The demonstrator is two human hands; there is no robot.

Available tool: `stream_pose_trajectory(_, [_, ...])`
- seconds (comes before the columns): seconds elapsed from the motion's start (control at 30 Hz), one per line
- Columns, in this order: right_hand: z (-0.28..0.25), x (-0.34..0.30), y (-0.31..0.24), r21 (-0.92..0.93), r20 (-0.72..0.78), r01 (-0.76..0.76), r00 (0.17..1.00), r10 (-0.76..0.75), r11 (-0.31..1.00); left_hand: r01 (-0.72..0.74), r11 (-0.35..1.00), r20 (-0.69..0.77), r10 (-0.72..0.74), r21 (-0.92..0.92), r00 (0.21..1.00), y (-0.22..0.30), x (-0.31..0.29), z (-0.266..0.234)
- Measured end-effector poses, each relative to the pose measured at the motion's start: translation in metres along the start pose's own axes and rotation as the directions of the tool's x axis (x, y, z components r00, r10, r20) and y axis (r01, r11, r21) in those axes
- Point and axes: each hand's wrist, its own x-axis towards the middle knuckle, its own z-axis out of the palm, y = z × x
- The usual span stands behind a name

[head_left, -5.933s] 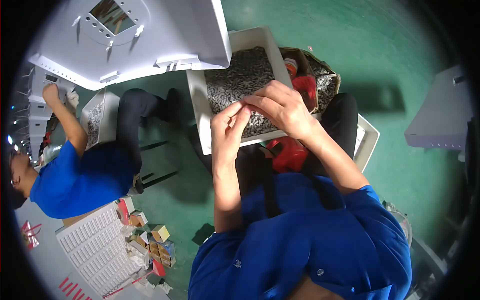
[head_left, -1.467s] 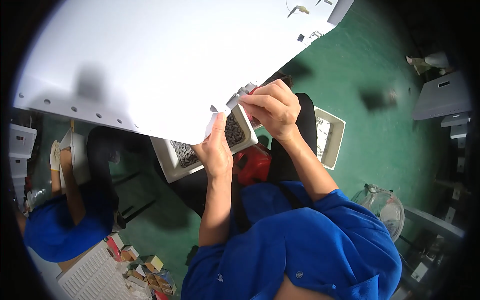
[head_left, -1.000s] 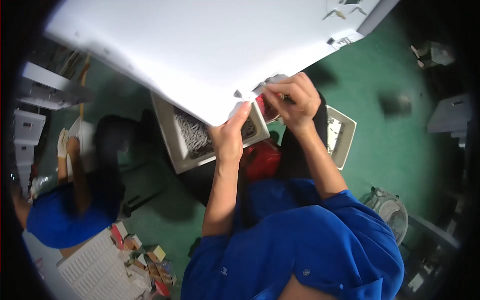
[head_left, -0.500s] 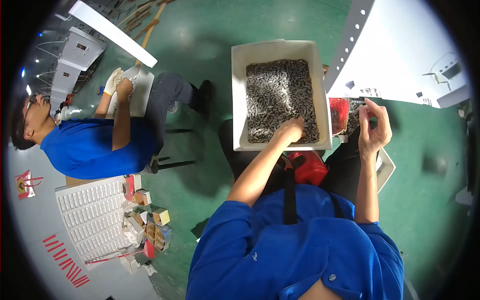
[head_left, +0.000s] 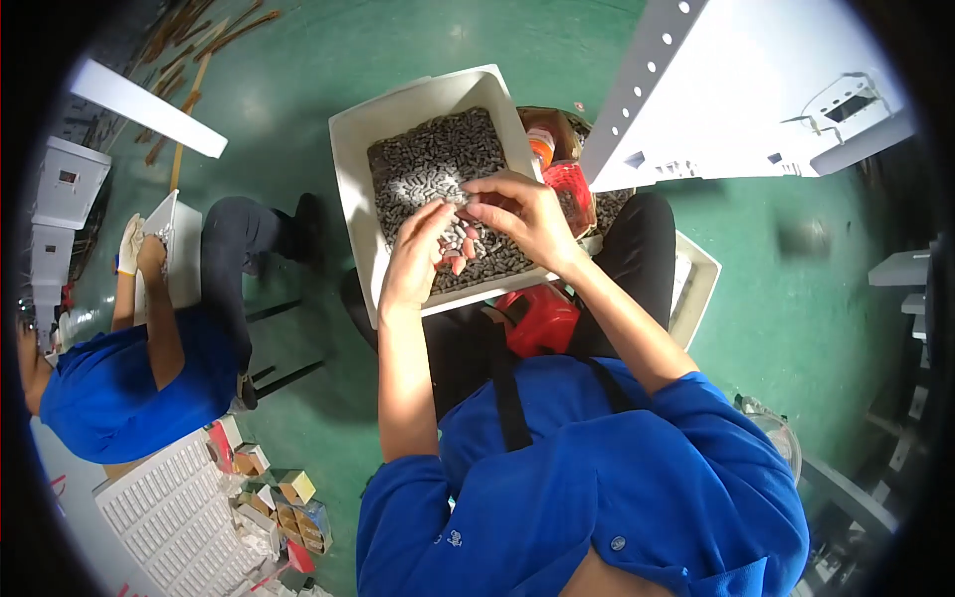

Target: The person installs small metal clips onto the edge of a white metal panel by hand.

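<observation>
A deep white bin point(head_left: 350, 179) sits in front of me, tilted, with a thick layer of small grey cylindrical metal pieces point(head_left: 433, 149) in it. Over the bin, my left hand point(head_left: 410, 261) is cupped around several of these pieces, which show between its fingers. My right hand point(head_left: 532, 214) meets it from the right, thumb and fingertips pinched close to the left fingertips. Whatever sits in that pinch is too small to make out.
Right of the bin stand a red packet point(head_left: 570, 189) and an orange-lidded container point(head_left: 541, 145) in a carton. A white perforated metal panel point(head_left: 736, 99) rises at the upper right. A co-worker in blue point(head_left: 149, 378) sits at left near a white slotted tray point(head_left: 174, 507) and small boxes.
My left hand has come up out of the pieces holding some. My right hand has swung left from beside the bin to meet it. The whole view has shifted and turned.
</observation>
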Motion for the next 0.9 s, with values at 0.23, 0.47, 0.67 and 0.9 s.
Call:
stream_pose_trajectory(0.23, [0.0, 0.029, 0.016, 0.514, 0.251, -0.202, 0.965, 0.079, 0.834, -0.024, 0.991, 0.072, 0.014, 0.129, 0.997, 0.002, 0.008, -0.006])
stream_pose_trajectory(0.47, [0.0, 0.034, 0.024, 0.597, 0.225, -0.269, 0.96, 0.165, 0.756, -0.006, 1.0, 0.049, 0.007, -0.008, 0.999, 0.0, 0.013, -0.002])
stream_pose_trajectory(0.67, [0.008, 0.033, 0.031, 0.565, 0.118, -0.187, 0.982, 0.145, 0.804, -0.05, 0.994, -0.002, 0.051, 0.097, 0.999, -0.009, 0.023, -0.003])
stream_pose_trajectory(0.9, [-0.006, 0.034, 0.033, 0.459, 0.126, -0.179, 0.983, 0.135, 0.871, -0.102, 0.995, -0.029, 0.102, 0.004, 0.994, -0.012, 0.022, -0.012])
